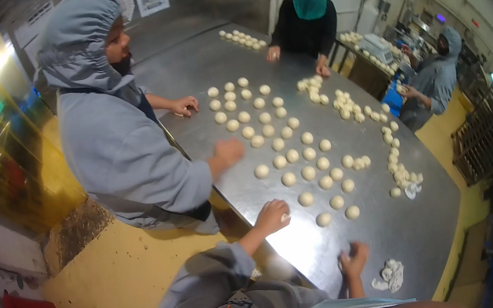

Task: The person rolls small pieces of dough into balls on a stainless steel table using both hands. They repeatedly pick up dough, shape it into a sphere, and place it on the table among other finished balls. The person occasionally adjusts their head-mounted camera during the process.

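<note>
My left hand (273, 217) is cupped low over the steel table near its front edge, with a bit of pale dough showing under its fingers. Farther right, my right hand (355, 258) is curled above the tabletop, slightly blurred; a sliver of something pale shows at its inner side, too little to tell what it is. Beyond both hands, many round dough balls (306, 199) lie spaced out in loose rows on the steel table (396, 227). Smaller dough pieces (400, 174) lie clustered along the table's right side. A crumpled white cloth (391, 275) lies right of my right hand.
A co-worker in grey (110, 141) stands at my left, both hands at the table. Another in a green hair cover (309, 1) leans over the far end. A third (442, 72) stands at a side table with a scale (375, 48). A metal rack (479, 143) stands at right.
</note>
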The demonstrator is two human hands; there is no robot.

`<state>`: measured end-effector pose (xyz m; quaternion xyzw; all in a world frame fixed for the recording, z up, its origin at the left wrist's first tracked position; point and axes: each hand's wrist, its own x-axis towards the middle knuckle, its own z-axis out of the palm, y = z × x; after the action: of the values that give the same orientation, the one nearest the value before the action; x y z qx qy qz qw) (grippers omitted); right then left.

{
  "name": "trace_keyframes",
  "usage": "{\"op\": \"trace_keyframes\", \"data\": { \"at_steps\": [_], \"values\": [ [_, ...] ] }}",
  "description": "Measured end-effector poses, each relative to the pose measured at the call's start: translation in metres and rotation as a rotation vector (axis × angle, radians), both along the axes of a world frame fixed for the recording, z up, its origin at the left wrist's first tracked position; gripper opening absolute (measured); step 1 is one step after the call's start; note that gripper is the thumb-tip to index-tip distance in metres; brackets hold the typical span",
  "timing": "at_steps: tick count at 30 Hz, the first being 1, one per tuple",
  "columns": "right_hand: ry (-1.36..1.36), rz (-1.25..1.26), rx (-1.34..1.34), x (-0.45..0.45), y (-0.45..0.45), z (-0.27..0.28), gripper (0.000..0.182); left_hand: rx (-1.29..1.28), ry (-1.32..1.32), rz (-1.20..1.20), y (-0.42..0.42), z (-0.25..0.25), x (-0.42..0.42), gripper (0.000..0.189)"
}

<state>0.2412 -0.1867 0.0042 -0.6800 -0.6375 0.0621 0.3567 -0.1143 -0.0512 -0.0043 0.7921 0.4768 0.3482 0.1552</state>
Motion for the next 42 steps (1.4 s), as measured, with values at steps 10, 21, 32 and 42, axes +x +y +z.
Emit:
{"op": "trace_keyframes", "data": {
  "at_steps": [10, 21, 32, 42],
  "values": [
    [0.012, -0.019, -0.129, 0.031, -0.073, -0.016, 0.044, -0.151, -0.015, -0.365, 0.004, -0.018, -0.031, 0.016],
    [0.271, 0.163, -0.249, -0.005, -0.075, -0.006, 0.049, -0.108, -0.137, -0.493, -0.013, -0.034, -0.014, 0.011],
    [0.312, 0.201, -0.146, -0.039, -0.035, 0.003, 0.047, -0.166, -0.065, -0.534, -0.020, -0.032, 0.016, 0.013],
    [0.231, 0.052, -0.343, -0.044, 0.017, 0.020, 0.052, -0.277, -0.188, -0.303, 0.001, -0.026, 0.046, 0.011]
  ]
}}
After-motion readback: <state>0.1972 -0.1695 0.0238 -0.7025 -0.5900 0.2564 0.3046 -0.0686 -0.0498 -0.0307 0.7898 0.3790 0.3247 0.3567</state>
